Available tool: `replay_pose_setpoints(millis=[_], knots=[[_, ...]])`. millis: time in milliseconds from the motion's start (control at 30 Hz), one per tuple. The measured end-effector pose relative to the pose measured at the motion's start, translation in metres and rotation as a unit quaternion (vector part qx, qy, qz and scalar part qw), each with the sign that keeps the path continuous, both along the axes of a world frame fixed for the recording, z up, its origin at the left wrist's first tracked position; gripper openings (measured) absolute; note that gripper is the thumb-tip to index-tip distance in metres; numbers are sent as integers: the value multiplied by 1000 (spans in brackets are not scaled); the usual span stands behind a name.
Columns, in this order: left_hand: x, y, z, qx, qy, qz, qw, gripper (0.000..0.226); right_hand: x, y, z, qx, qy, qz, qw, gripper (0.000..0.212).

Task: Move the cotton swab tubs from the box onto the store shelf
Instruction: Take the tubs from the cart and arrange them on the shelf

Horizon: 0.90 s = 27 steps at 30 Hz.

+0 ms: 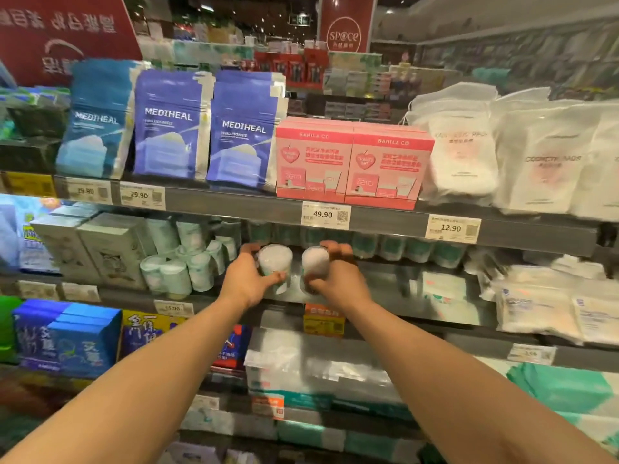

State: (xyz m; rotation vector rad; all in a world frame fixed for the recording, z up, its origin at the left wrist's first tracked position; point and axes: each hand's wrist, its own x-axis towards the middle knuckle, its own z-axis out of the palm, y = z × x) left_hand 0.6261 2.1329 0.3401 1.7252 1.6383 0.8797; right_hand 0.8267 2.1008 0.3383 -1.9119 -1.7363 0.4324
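- Both forearms reach forward over the lower shelves; we see no box in this view
- Left hand [246,279] is curled round the left tub [274,262], fingers over the top and thumb low on the side
- Right hand [330,279] grips the right tub [315,262] the same way
- The tubs sit side by side with a narrow gap, and both look tipped, white tops toward us
- Both are held over the bare strip of the shelf [395,296]; blur hides whether either base touches it
- Behind them the back row [385,246] of teal tubs stands close under the rail above
- Risk, as we judge it: a tipped tub let go early could roll off the front edge
- Pushed in too deep, either tub could topple the back row
- Knuckles may catch the rail above, as clearance looks tight
- With two tubs going in together, they could knock each other askew
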Motion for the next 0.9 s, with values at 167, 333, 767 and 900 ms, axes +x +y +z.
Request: replay_pose_setpoints(millis=[167, 333, 767, 900], knots=[[-5, 20, -6, -84, 72, -20, 994, 78, 12, 10, -4, -169, 72, -41, 982, 48], [-8, 38, -20, -131, 79, 9, 988, 75, 11, 28, -16, -56, 162, -35, 985, 96], [-9, 54, -31, -131, 94, 112, 981, 43, -2, 76, -28, -86, 152, 58, 983, 68], [-8, 56, -32, -135, 89, 147, 976, 46, 2, 87, -30, -78, 157, 92, 980, 44]])
